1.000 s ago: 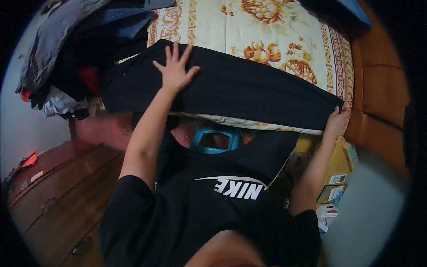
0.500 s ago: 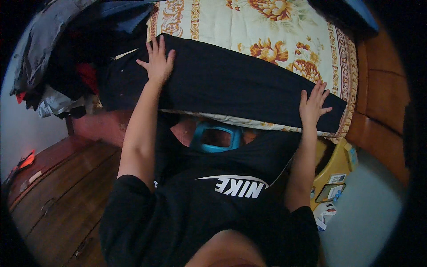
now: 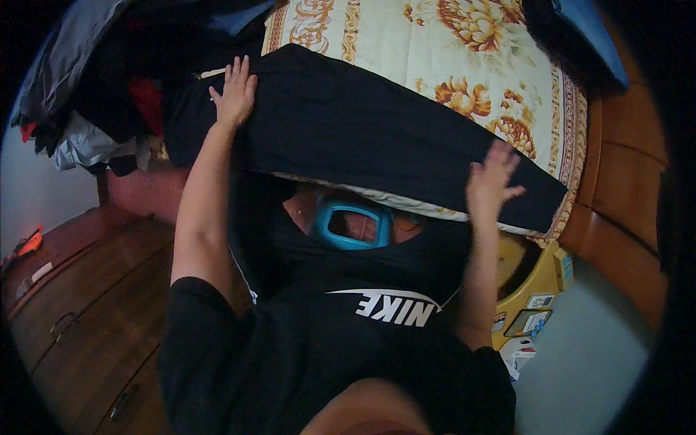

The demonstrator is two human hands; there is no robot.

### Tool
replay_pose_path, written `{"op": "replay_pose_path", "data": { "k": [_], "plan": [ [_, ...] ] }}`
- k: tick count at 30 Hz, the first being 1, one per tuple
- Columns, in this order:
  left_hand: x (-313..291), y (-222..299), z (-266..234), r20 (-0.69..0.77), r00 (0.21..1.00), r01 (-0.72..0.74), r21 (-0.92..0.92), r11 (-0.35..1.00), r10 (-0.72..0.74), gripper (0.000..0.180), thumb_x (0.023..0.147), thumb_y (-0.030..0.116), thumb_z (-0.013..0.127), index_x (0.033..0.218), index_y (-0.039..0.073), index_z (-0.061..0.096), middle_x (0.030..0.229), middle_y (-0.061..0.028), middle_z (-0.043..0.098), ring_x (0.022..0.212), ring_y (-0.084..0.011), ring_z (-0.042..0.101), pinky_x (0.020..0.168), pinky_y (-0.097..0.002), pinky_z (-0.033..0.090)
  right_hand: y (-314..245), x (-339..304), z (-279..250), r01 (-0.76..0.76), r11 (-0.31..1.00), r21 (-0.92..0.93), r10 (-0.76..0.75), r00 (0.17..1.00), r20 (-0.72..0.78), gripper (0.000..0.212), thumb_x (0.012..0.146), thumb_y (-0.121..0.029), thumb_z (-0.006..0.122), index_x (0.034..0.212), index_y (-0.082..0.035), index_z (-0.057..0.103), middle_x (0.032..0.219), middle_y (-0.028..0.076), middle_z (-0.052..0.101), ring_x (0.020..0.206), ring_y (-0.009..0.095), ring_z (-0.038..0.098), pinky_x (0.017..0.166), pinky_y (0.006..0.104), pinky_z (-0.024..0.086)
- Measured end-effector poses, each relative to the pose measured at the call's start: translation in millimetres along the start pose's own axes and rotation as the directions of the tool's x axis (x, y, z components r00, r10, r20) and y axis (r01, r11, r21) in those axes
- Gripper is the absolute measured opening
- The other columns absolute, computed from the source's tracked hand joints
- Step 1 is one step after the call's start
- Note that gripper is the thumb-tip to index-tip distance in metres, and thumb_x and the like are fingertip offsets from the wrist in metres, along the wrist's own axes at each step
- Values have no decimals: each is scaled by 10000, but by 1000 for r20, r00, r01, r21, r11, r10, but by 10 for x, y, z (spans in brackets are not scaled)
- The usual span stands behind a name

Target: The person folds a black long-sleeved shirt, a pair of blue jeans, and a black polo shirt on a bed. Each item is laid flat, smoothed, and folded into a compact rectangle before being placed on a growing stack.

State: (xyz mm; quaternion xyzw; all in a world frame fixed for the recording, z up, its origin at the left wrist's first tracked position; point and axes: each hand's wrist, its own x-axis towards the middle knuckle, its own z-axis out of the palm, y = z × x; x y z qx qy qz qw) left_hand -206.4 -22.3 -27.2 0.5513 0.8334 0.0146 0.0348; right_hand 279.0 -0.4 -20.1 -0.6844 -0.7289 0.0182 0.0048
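Observation:
A pair of black trousers [image 3: 348,123], folded lengthwise, lies along the near edge of the patterned bed cover [image 3: 395,43]. The wide waist end is at the left and the narrow leg end at the right. A pale cord [image 3: 212,73] shows near the waist. My left hand [image 3: 235,93] rests on the cloth by the waist end, fingers stretched out. Over the leg end, my right hand [image 3: 494,183] is spread and slightly blurred by motion; whether it touches the cloth I cannot tell.
Dark, grey and red clothes are piled [image 3: 101,138] at the far left. A blue plastic stool [image 3: 353,245] stands below the bed edge. A yellow cabinet [image 3: 533,297] is at the right, and a brown wooden cabinet [image 3: 94,304] at the lower left.
My left hand has slid left along the trousers toward the waist end. My right hand has shifted a little left and nearer to me. The whole view has shifted slightly.

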Motion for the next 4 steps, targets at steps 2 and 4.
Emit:
{"op": "replay_pose_path", "data": {
  "k": [2, 4],
  "plan": [
    [79, -117, 55, -11, 999, 29, -20, 999, -30, 525, 915, 410, 277, 1387, 202, 184, 1451, -31, 153, 1338, -226, 132, 981, -640, 81, -408, -133, -3, 130, 991, 32, -132, 988, 79, 645, 856, -352, 473, 1393, -187, 155, 1459, 37, 102, 1334, 301, 97, 880, 742, 79],
    [171, -218, 107, -3, 998, 63, -46, 997, -64, 539, 912, 431, 278, 1389, 200, 181, 1454, -26, 140, 1340, -224, 126, 992, -627, 54, -482, -203, 75, 143, 989, 39, -146, 983, 110, 672, 846, -374, 484, 1397, -204, 139, 1464, 29, 77, 1338, 300, 80, 903, 726, 74]
  ]
}}
